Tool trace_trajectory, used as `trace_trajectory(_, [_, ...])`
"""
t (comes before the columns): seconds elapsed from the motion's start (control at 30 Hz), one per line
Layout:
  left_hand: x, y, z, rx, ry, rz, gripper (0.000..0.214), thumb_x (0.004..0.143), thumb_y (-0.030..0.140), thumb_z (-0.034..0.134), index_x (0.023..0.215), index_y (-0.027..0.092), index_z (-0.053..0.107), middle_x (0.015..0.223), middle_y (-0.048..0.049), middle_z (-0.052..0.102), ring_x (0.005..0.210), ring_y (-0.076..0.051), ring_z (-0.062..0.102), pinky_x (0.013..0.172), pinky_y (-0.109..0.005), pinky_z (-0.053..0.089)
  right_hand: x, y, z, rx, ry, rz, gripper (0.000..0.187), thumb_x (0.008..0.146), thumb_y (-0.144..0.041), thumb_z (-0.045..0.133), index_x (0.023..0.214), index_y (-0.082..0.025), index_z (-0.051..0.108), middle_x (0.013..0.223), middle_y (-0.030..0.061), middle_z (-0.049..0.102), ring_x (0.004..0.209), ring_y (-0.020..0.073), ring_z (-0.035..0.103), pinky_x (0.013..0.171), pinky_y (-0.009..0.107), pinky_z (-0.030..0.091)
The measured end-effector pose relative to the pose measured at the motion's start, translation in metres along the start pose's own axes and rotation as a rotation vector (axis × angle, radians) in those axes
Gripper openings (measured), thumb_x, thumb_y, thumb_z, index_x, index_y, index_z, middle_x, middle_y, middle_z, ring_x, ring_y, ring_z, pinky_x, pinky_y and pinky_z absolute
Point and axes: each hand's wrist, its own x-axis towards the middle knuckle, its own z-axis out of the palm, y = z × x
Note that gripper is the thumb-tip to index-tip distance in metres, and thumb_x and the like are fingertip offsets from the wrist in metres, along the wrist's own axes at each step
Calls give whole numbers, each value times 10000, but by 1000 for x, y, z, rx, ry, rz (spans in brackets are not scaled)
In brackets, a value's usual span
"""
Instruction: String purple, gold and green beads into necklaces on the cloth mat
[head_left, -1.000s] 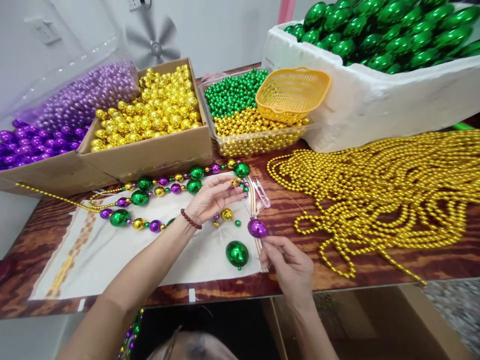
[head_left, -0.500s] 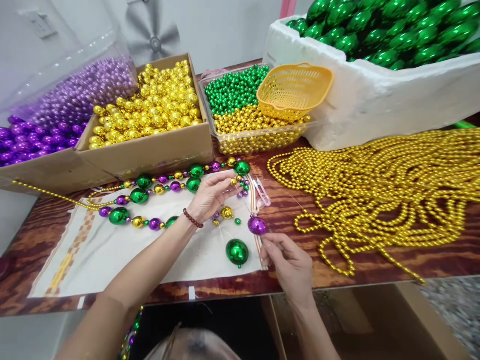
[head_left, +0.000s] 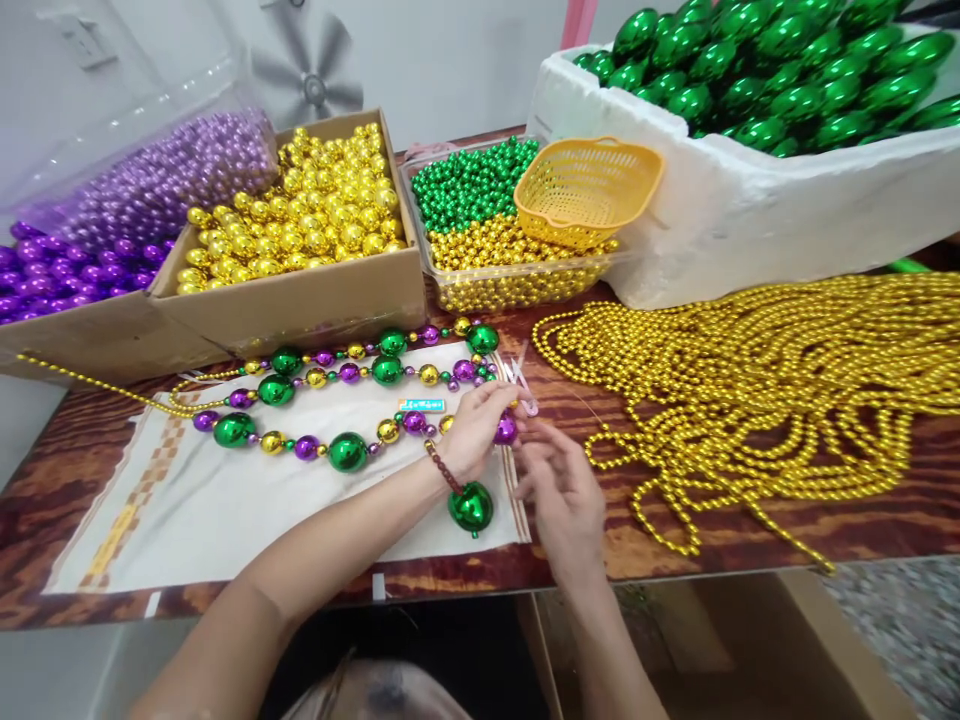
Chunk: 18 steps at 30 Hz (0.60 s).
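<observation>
My left hand (head_left: 480, 430), with a dark beaded bracelet at the wrist, pinches a gold bead (head_left: 514, 404) at its fingertips. Just below these fingertips is a shiny purple bead (head_left: 506, 430), partly covered by my fingers. My right hand (head_left: 561, 495) is close on the right of it, fingers curled and slightly blurred; whatever they hold is hidden. Under my left wrist a large green bead (head_left: 470, 507) rests on the white cloth (head_left: 300, 520). A strand of green, purple and gold beads (head_left: 348, 452) loops across the cloth to the left. Small scissors (head_left: 527, 388) lie behind my fingertips.
Gold bead chains (head_left: 735, 380) spread over the table's right side. Along the back stand a cardboard box (head_left: 300, 300) of gold and purple beads, a clear tub (head_left: 517, 290) of small beads with a yellow basket (head_left: 589, 190), and a white foam box (head_left: 750, 220) of green beads.
My left hand has moved right and down, over the loose beads, to meet my right hand at the purple bead. The purple bead has shifted slightly up and left.
</observation>
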Motion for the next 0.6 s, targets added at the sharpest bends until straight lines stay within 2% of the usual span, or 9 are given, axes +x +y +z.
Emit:
trace_trajectory(0.07, [3,3,3,220,-133,-4,238,779,378,662,744,147,619,621,23,534,490,-73,493,410,-183,350,10,-6,-9,36,109,-11,329,861,-374,663,1137,-194,673,781,-6,671,463,73,497,444,212,445])
trace_trajectory(0.13, [4,7,5,435,-285,22,219,792,333,634,680,149,598,568,28,521,472,-71,485,414,-180,344,24,-10,-19,108,106,0,278,806,-361,719,1013,-174,724,629,-27,619,453,81,479,447,214,431])
trace_trajectory(0.2, [4,12,7,593,-387,55,201,813,275,594,657,149,592,556,32,526,473,-61,487,442,-173,358,38,-14,-29,221,108,14,222,740,-335,769,871,-160,733,549,-36,584,444,87,491,443,213,429])
trace_trajectory(0.27, [4,18,8,684,-441,41,177,818,232,568,667,147,604,557,41,528,454,-48,470,446,-169,357,48,-18,-37,348,218,-1,207,696,-328,793,769,-167,685,604,-24,640,415,79,503,406,202,413])
trace_trajectory(0.33, [5,24,9,731,-496,2,153,811,215,566,684,143,613,548,51,521,428,-43,447,433,-171,347,52,-20,-41,437,305,-33,247,705,-369,785,750,-186,626,684,-16,691,381,74,507,373,197,405])
trace_trajectory(0.5, [13,38,12,774,-624,26,217,830,272,550,672,132,602,528,50,502,428,-44,425,425,-173,322,42,-21,-31,437,122,-13,239,718,-334,790,836,-177,654,767,9,708,476,88,580,423,202,461])
trace_trajectory(0.6, [12,45,13,849,-669,14,212,835,273,553,682,132,595,528,54,490,439,-43,421,443,-175,321,41,-22,-35,531,146,-2,233,717,-343,782,815,-207,621,733,-1,697,480,101,592,415,210,431])
